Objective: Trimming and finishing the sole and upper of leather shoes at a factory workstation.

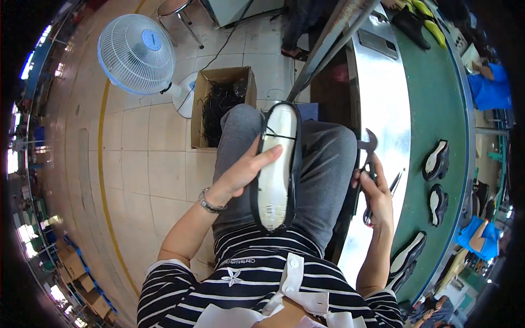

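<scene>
My left hand [252, 168] is closed around a black shoe upper [297, 158], held over my lap with its underside up. A long pale, shiny sole face [274, 177] fills the middle of it, and a dark cord crosses it near the far end. My thumb presses on that pale face. Over the metal edge of the bench, my right hand [377, 194] grips a hammer [372, 143] by its dark handle; the curved head points up and away from me. Close beside that hand, a slim pointed tool [398, 179] lies on the metal.
On my right, a green conveyor belt [418, 109] carries several black shoes [436, 160] alongside the metal bench [383, 93], where a phone [377, 44] lies. A slanting metal post [322, 49] stands ahead. Left of my knees are a cardboard box [250, 87] of black scraps and a fan [136, 53].
</scene>
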The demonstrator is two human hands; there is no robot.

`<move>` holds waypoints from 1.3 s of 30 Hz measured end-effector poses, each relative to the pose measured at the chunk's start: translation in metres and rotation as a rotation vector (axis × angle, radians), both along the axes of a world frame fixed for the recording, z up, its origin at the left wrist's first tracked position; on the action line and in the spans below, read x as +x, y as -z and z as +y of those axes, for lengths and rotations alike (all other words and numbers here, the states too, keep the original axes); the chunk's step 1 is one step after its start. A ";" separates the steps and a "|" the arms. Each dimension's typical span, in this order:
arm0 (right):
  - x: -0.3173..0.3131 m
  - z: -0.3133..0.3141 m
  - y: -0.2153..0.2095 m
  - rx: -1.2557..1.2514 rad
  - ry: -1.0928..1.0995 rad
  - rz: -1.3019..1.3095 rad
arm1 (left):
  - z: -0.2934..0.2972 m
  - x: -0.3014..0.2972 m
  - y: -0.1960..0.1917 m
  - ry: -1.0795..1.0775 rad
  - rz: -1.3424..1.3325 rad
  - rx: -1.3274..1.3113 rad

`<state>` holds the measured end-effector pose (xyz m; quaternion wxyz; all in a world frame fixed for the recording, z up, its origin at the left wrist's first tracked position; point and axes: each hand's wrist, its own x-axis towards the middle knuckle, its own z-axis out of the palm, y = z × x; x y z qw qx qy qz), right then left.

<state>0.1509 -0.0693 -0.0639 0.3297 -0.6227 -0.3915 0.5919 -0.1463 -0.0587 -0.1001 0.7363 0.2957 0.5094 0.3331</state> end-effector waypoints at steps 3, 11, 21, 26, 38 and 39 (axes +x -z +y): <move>-0.035 0.010 -0.028 -0.102 -0.249 0.185 | 0.002 -0.008 0.004 0.129 0.142 0.207; -0.094 0.059 -0.056 -0.398 -0.392 0.302 | 0.045 0.005 0.010 -0.137 0.312 0.633; -0.096 0.073 -0.053 -0.290 -0.614 0.052 | 0.054 0.010 0.009 -0.187 0.351 0.454; -0.094 0.056 -0.042 -0.035 -0.672 -0.175 | 0.052 0.014 0.013 -0.292 0.340 0.565; -0.080 0.065 -0.057 0.164 -0.991 -0.668 | 0.043 -0.012 0.004 -0.136 0.687 1.047; -0.082 0.065 -0.058 0.168 -0.992 -0.674 | 0.045 -0.013 0.004 -0.070 0.737 1.113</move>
